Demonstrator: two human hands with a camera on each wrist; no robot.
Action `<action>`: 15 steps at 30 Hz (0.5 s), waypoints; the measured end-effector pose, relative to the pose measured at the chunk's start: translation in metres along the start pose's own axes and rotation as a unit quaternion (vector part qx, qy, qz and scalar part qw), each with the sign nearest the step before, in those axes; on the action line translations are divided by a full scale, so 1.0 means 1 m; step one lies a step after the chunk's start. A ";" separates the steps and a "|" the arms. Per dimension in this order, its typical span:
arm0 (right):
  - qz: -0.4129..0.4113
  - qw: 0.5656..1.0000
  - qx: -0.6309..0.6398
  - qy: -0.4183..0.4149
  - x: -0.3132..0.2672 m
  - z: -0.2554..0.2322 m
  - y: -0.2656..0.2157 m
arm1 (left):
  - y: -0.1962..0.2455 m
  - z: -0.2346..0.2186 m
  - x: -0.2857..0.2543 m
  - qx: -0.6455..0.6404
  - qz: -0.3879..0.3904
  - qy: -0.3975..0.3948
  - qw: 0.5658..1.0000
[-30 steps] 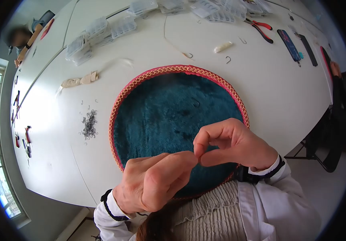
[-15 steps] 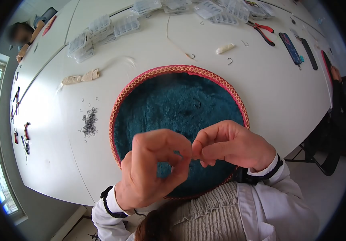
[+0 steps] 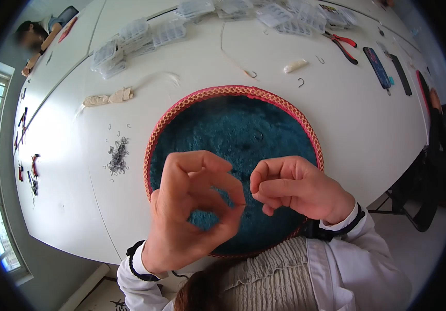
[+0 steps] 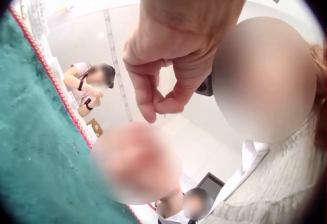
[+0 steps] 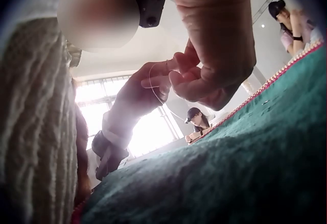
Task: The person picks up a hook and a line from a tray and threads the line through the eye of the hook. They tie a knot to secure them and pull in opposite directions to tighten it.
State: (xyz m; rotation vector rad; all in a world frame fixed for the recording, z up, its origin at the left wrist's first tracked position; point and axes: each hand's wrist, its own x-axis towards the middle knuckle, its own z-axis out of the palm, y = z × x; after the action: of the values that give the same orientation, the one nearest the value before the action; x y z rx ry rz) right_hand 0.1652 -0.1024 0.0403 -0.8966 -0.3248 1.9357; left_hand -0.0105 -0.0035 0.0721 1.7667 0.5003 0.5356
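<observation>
My left hand [image 3: 192, 207] is raised over a round teal plush cushion [image 3: 197, 124], its thumb and index tips pinched together. A tiny dark tip [image 4: 164, 115] shows below that pinch in the left wrist view. Just to its right, my right hand [image 3: 303, 189] holds its thumb against its curled fingers. Between the hands, a thin pale line [image 5: 152, 73] makes a loose loop in the right wrist view. What else the right fingers hold, I cannot tell. A dark hook [image 3: 259, 136] lies on the cushion beyond the hands.
Left of the cushion lies a pile of small hooks [image 3: 119, 156] and a wrapped bundle [image 3: 108, 98] with pale strands. Clear plastic boxes [image 3: 168, 33] line the back. Red-handled pliers [image 3: 343, 47], a phone [image 3: 377, 67] and a hook with a cord [image 3: 253, 74] lie on the table.
My left hand has rolled upward from lying knuckles up, opening a ring between thumb and index. The hands, together at the fingertips before, now stand slightly apart. The right hand has barely moved.
</observation>
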 end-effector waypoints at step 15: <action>-0.438 0.714 -0.528 0.142 -0.008 0.018 -0.002 | -0.002 0.003 0.002 -0.315 -0.274 0.044 0.908</action>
State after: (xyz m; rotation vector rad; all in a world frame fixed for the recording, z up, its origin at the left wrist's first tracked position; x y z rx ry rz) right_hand 0.1562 -0.1055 0.0581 -1.3609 -1.4597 0.5673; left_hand -0.0071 -0.0037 0.0696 0.9279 0.7566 0.3202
